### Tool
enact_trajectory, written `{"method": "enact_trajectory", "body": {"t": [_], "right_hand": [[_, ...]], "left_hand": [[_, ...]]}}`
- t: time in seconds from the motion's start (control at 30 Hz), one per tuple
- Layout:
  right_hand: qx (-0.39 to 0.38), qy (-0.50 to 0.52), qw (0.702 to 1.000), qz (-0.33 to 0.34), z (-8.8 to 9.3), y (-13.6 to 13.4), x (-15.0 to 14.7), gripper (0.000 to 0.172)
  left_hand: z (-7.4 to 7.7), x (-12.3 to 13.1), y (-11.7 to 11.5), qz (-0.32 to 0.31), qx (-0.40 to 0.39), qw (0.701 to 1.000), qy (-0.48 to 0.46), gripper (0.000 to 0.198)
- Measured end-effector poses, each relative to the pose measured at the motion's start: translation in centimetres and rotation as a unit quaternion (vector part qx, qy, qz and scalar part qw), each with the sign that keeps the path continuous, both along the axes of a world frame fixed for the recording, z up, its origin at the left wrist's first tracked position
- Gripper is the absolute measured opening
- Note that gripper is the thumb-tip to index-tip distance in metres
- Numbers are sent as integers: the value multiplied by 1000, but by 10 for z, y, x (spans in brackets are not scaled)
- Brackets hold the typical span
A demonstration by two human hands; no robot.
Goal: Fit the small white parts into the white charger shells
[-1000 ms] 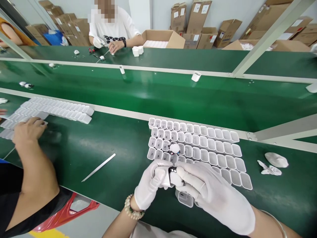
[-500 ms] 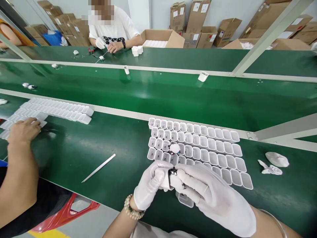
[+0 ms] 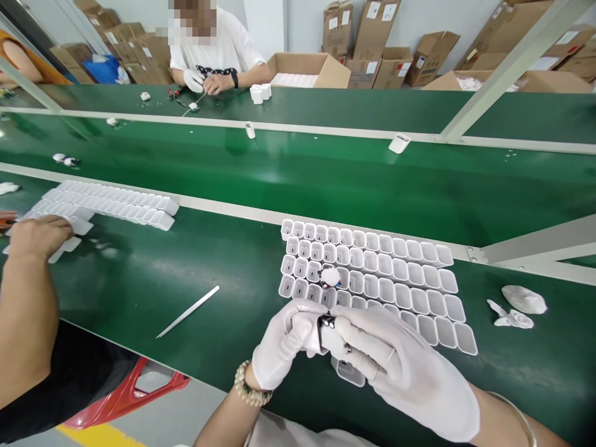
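Both my hands wear white gloves and meet at the near edge of the green table. My left hand [image 3: 284, 347] is closed round a small white housing [image 3: 311, 329]. My right hand [image 3: 400, 366] pinches a white insert with a dark end [image 3: 328, 330] pressed against that housing. Just beyond them lie rows of empty white housings [image 3: 395, 279], side by side. A white part with small wires [image 3: 330, 277] rests on top of those rows. One more empty housing [image 3: 349, 372] lies under my right hand.
Metal tweezers [image 3: 189, 311] lie to the left. A neighbour's bare hand [image 3: 40, 236] rests on another set of white housings [image 3: 112, 202]. White crumpled gloves [image 3: 516, 305] lie at the right. Loose parts [image 3: 399, 143] ride the belt; a person across works near cardboard boxes [image 3: 310, 68].
My hands stay together on the housing and insert, barely shifting. The neighbour's hand has drawn back to the left. The loose parts on the belt have moved to the right.
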State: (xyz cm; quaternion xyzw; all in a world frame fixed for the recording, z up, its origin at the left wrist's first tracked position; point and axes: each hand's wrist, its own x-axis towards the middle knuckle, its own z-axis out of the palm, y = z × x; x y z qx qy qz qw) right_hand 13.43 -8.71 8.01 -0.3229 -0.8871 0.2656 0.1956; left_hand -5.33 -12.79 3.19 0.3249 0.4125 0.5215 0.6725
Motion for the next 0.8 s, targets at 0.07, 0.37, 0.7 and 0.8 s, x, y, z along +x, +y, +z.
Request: {"method": "enact_trajectory", "body": {"t": [0.07, 0.37, 0.7, 0.8], "right_hand": [[-39, 7, 999, 7, 0, 2, 1, 24], [-194, 102, 975, -42, 1, 1, 10, 31], [-165, 132, 975, -67, -14, 0, 15, 34], [-116, 116, 985, -51, -15, 1, 16, 39]], "left_hand": [[1, 0, 0, -12, 2, 1000, 2, 49], [0, -3, 2, 25, 43, 999, 19, 44], [-5, -3, -2, 1, 31, 999, -25, 49], [-5, -3, -2, -5, 32, 999, -37, 48]]}}
